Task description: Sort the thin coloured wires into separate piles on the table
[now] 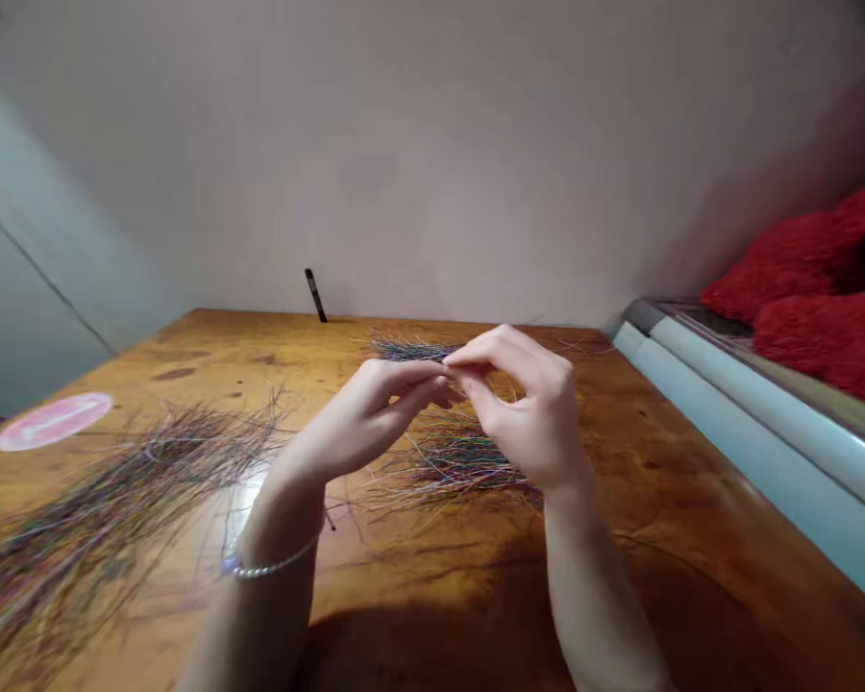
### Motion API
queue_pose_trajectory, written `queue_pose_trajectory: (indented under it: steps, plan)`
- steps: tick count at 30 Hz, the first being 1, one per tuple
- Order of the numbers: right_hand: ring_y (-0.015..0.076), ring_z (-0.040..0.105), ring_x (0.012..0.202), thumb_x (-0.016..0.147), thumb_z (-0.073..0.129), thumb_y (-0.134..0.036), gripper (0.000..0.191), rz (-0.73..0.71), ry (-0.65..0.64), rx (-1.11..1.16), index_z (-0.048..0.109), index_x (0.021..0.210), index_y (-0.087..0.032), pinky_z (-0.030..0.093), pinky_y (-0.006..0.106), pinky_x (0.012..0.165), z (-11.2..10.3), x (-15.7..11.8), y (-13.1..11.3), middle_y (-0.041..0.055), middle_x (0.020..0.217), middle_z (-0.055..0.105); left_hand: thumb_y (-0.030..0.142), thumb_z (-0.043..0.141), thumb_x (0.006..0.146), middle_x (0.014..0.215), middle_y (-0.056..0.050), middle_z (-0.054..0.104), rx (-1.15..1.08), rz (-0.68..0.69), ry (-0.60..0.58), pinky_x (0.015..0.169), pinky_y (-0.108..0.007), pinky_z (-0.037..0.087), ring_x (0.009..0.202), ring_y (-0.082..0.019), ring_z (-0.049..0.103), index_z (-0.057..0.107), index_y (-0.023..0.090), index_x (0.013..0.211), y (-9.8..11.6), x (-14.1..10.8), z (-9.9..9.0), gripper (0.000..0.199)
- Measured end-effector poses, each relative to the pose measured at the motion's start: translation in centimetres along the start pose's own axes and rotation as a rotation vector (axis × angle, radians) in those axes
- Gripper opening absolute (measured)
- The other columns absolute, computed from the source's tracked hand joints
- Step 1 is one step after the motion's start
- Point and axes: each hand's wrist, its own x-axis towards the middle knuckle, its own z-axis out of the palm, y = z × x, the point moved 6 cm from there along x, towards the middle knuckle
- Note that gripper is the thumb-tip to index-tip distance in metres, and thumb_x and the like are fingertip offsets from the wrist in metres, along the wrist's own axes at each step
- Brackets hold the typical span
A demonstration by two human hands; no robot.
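Head view: varnished wooden table (461, 562), far edge along a pale wall (439, 173); black pen (315, 295), tilted, at far edge; red plush item (828, 284) beyond right edge. Multicoloured wires: left bundle (115, 509) along left edge, middle bundle (457, 459), far bundle (407, 348) toward far edge. Left hand (360, 418), right hand (548, 423): fingers curled, tips meeting over the wires; whether either grips one, cannot tell.

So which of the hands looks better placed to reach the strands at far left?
Likely the left hand: it is nearer the far-left strands. The right hand would have to reach past it.
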Motion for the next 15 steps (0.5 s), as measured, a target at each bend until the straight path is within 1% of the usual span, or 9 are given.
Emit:
queue_pose_trajectory:
  steps: [4, 9, 15]
  plan:
    - [0.0104, 0.058, 0.073, 0.083, 0.058, -0.008, 0.011, 0.006, 0.03, 0.004, 0.064, 0.082, -0.018, 0.049, 0.025, 0.069, 0.0, 0.0, -0.3, 0.0002, 0.078, 0.062, 0.019, 0.049, 0.092, 0.086, -0.005, 0.07, -0.067, 0.039, -0.023, 0.072, -0.022, 0.05, 0.082, -0.014, 0.063, 0.071, 0.015, 0.1, 1.1, 0.0, 0.2, 0.024]
    - [0.0115, 0.06, 0.075, 0.084, 0.057, -0.01, 0.012, -0.01, 0.093, 0.013, 0.063, 0.083, -0.02, 0.051, 0.026, 0.07, -0.2, -0.1, -0.6, 0.0001, 0.08, 0.063, 0.017, 0.047, 0.092, 0.083, -0.003, 0.069, -0.151, 0.092, -0.033, 0.069, -0.019, 0.05, 0.078, -0.012, 0.062, 0.071, 0.017, 0.102, 1.7, 0.0, 0.2, 0.025]
    - [0.0129, 0.063, 0.081, 0.083, 0.059, -0.009, 0.013, -0.026, 0.155, 0.013, 0.064, 0.084, -0.021, 0.053, 0.028, 0.076, -0.4, -0.2, -0.8, 0.001, 0.084, 0.065, 0.016, 0.048, 0.092, 0.092, -0.004, 0.071, -0.218, 0.109, 0.029, 0.069, -0.018, 0.051, 0.078, -0.012, 0.063, 0.07, 0.018, 0.105, 1.8, 0.0, 0.0, 0.026]
